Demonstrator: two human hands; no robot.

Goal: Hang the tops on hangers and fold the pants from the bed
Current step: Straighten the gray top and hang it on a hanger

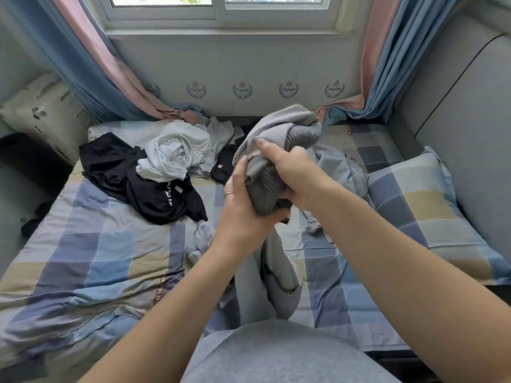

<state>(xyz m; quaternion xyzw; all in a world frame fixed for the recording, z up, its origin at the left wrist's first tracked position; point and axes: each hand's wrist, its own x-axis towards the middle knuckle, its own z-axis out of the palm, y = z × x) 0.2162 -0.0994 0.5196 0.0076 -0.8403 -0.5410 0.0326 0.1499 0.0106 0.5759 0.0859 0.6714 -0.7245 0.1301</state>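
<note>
Evidently sorting: left hand [239,205] and right hand [293,172] both clench their fingers [265,146] round a bunched grey garment [279,125], its tail hanging below them over the bed [96,258], which next wants shaking open to tell top from pants.

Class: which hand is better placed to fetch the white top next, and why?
Probably the left hand: it grips the grey garment on the side nearer the white top; the right hand must cross over.

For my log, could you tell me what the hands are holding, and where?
The left hand and right hand grip a grey garment by its bunched ribbed end.
</note>
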